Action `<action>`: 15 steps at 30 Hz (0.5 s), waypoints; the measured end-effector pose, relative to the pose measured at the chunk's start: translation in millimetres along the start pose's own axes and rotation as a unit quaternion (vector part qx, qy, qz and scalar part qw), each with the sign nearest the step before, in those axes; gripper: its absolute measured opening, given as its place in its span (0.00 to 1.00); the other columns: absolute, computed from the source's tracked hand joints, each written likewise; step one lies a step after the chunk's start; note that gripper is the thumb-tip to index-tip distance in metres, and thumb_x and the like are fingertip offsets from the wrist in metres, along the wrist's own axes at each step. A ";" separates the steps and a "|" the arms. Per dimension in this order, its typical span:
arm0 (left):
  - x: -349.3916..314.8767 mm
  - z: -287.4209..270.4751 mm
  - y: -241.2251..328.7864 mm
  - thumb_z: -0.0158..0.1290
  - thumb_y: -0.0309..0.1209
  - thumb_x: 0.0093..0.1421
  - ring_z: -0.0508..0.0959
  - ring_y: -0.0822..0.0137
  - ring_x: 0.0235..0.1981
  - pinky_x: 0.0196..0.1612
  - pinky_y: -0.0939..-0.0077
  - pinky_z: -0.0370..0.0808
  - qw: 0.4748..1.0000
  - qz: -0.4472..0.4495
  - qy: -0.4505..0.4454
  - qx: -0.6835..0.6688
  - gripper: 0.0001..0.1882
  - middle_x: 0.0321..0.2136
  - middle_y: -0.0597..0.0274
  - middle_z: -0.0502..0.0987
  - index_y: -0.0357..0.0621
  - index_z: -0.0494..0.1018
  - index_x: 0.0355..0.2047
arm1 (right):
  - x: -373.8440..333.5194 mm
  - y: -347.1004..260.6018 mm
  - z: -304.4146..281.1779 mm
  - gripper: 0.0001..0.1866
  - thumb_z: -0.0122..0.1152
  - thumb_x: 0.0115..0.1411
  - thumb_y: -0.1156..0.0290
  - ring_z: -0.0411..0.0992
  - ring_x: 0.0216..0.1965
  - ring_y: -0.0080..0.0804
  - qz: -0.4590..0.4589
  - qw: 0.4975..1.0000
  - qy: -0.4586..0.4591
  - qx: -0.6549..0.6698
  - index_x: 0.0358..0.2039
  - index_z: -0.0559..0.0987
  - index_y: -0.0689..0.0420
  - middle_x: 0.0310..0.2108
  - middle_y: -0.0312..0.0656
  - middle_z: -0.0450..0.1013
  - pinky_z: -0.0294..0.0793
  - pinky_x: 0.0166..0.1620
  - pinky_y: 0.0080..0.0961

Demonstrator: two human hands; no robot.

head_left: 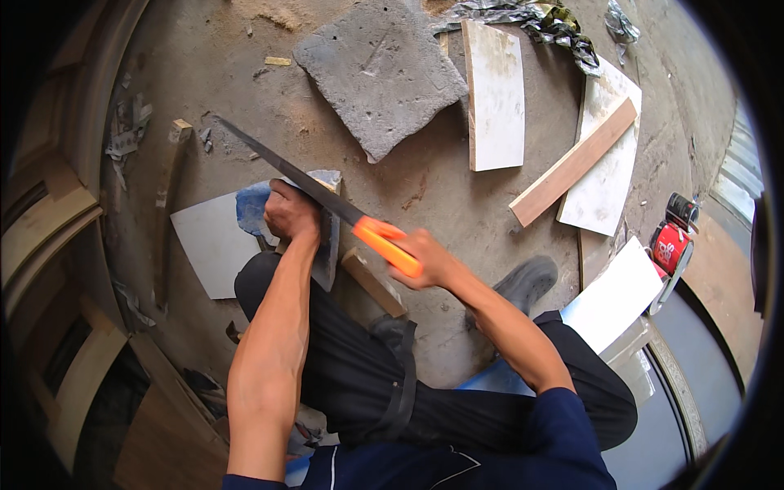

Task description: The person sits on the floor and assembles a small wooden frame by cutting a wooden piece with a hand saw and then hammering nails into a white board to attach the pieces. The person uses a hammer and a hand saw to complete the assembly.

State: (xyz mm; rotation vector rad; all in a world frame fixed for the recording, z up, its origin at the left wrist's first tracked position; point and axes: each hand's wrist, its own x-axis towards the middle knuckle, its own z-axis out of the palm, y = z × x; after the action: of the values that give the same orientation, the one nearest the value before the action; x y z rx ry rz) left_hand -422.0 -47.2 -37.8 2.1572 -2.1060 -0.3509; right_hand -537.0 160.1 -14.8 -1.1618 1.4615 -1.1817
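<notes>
My right hand (426,259) is wrapped round the orange handle of a handsaw (306,186). Its long dark blade slants up to the left, passing just beside my left hand (292,211). That hand is closed, knuckles up, over a grey slab with blue patches (328,253) near my bent left knee. What the left fingers grip is mostly hidden beneath them; a bit of pale wood shows by the blade. Whether the saw teeth touch it, I cannot tell. A short wood block (373,283) lies on the floor between the slab and my right hand.
A rough concrete slab (384,77) lies ahead. White boards (495,98) and a brown wood strip (576,163) are to its right. A white panel (204,245) and a long timber (170,204) lie left, beside wooden frames (49,220). A red-and-black object (671,245) stands far right.
</notes>
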 end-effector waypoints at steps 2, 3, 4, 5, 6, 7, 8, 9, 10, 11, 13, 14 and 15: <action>0.8 2.4 4.8 0.35 0.51 0.65 0.77 0.37 0.30 0.33 0.48 0.71 0.998 -0.056 0.028 -0.006 0.32 0.24 0.42 0.78 0.38 0.78 0.22 | -42.0 -1.1 -5.1 0.09 0.62 0.45 0.68 0.69 0.20 0.49 0.016 1.000 -0.001 0.019 0.22 0.72 0.58 0.17 0.46 0.69 0.69 0.25 0.39; 0.3 1.1 6.7 0.34 0.50 0.65 0.77 0.37 0.30 0.33 0.48 0.71 0.998 -0.051 0.021 0.002 0.32 0.24 0.42 0.78 0.37 0.78 0.22 | -55.6 -9.4 -9.4 0.09 0.62 0.45 0.68 0.69 0.20 0.49 0.013 1.000 0.006 0.024 0.22 0.72 0.58 0.17 0.46 0.69 0.68 0.25 0.39; -0.2 -0.6 8.5 0.33 0.50 0.65 0.77 0.37 0.29 0.33 0.47 0.71 0.999 -0.047 0.014 0.010 0.33 0.24 0.41 0.78 0.36 0.78 0.22 | -61.9 -13.1 -11.1 0.09 0.62 0.45 0.68 0.69 0.19 0.49 0.009 0.999 0.013 0.029 0.21 0.72 0.58 0.17 0.46 0.69 0.68 0.25 0.39; -0.1 -1.8 9.2 0.32 0.49 0.66 0.77 0.37 0.29 0.33 0.47 0.71 0.999 -0.043 0.008 0.018 0.33 0.24 0.41 0.78 0.36 0.78 0.22 | -58.0 -9.9 -7.9 0.09 0.62 0.45 0.68 0.69 0.19 0.49 0.009 1.000 0.013 0.026 0.21 0.72 0.58 0.17 0.46 0.69 0.68 0.25 0.39; 0.2 -1.1 5.6 0.34 0.51 0.64 0.77 0.38 0.28 0.32 0.48 0.71 0.999 -0.040 0.005 0.012 0.32 0.24 0.42 0.78 0.37 0.77 0.21 | -45.0 -11.6 -1.8 0.09 0.62 0.45 0.68 0.68 0.19 0.49 0.010 1.000 0.017 0.022 0.21 0.72 0.58 0.17 0.46 0.69 0.68 0.24 0.39; 1.5 -2.1 7.6 0.35 0.51 0.64 0.77 0.38 0.27 0.32 0.48 0.71 1.000 -0.014 -0.005 -0.005 0.32 0.23 0.42 0.78 0.37 0.77 0.21 | -25.2 -9.5 1.1 0.09 0.62 0.45 0.68 0.68 0.19 0.49 0.009 1.000 0.024 0.013 0.21 0.72 0.58 0.17 0.45 0.69 0.67 0.24 0.38; -0.5 -5.0 7.4 0.36 0.52 0.63 0.77 0.39 0.27 0.32 0.48 0.71 1.000 0.011 -0.015 -0.019 0.32 0.23 0.42 0.78 0.38 0.76 0.20 | 1.2 -9.6 2.7 0.07 0.61 0.45 0.70 0.68 0.18 0.48 -0.009 1.000 0.014 -0.004 0.22 0.72 0.58 0.17 0.45 0.69 0.68 0.24 0.38; -3.6 -6.1 7.2 0.36 0.53 0.63 0.77 0.39 0.26 0.31 0.48 0.71 0.999 0.034 -0.027 -0.031 0.32 0.23 0.43 0.78 0.38 0.76 0.20 | 21.1 -10.0 4.2 0.06 0.60 0.45 0.73 0.68 0.18 0.47 -0.024 1.000 0.002 -0.019 0.23 0.72 0.59 0.17 0.45 0.68 0.68 0.24 0.37; -3.6 -5.4 7.3 0.36 0.52 0.63 0.77 0.39 0.27 0.32 0.48 0.71 0.999 0.019 -0.025 -0.030 0.32 0.23 0.43 0.78 0.38 0.76 0.20 | 28.6 -7.4 6.5 0.07 0.60 0.45 0.71 0.68 0.18 0.47 -0.028 0.999 0.007 -0.019 0.22 0.72 0.58 0.17 0.45 0.68 0.68 0.24 0.37; -3.2 -4.0 8.0 0.36 0.52 0.63 0.77 0.39 0.27 0.32 0.48 0.71 0.999 0.005 -0.024 -0.028 0.32 0.23 0.43 0.78 0.38 0.76 0.20 | 33.9 -5.6 8.1 0.08 0.61 0.45 0.69 0.68 0.19 0.48 -0.033 0.999 0.012 -0.019 0.22 0.72 0.57 0.17 0.45 0.69 0.68 0.25 0.38; 1.4 -2.4 3.7 0.36 0.52 0.63 0.77 0.38 0.27 0.32 0.48 0.71 0.999 -0.029 -0.019 -0.019 0.32 0.23 0.43 0.78 0.38 0.76 0.20 | 19.0 3.6 11.6 0.09 0.62 0.45 0.67 0.69 0.19 0.48 -0.032 0.999 0.016 -0.005 0.22 0.72 0.57 0.17 0.44 0.69 0.68 0.25 0.39; 3.9 9.2 -6.8 0.33 0.50 0.64 0.77 0.37 0.28 0.33 0.48 0.71 1.000 -0.006 0.017 0.018 0.33 0.23 0.42 0.78 0.36 0.77 0.21 | -9.6 11.3 6.9 0.09 0.62 0.44 0.67 0.69 0.20 0.48 -0.028 0.999 0.015 0.003 0.22 0.72 0.57 0.17 0.44 0.69 0.68 0.25 0.39; 3.6 8.1 -3.0 0.32 0.50 0.65 0.77 0.37 0.28 0.33 0.48 0.71 1.000 -0.021 0.018 0.015 0.33 0.23 0.41 0.78 0.36 0.77 0.22 | -39.9 15.0 -1.3 0.10 0.63 0.44 0.67 0.69 0.20 0.48 -0.004 1.000 0.005 0.004 0.22 0.73 0.57 0.18 0.44 0.69 0.68 0.25 0.39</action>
State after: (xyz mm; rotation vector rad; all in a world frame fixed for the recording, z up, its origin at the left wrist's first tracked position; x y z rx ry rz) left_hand -420.9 -50.1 -46.6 2.2104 -2.0622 -0.2840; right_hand -533.9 201.0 -26.2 -1.1588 1.4589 -1.1987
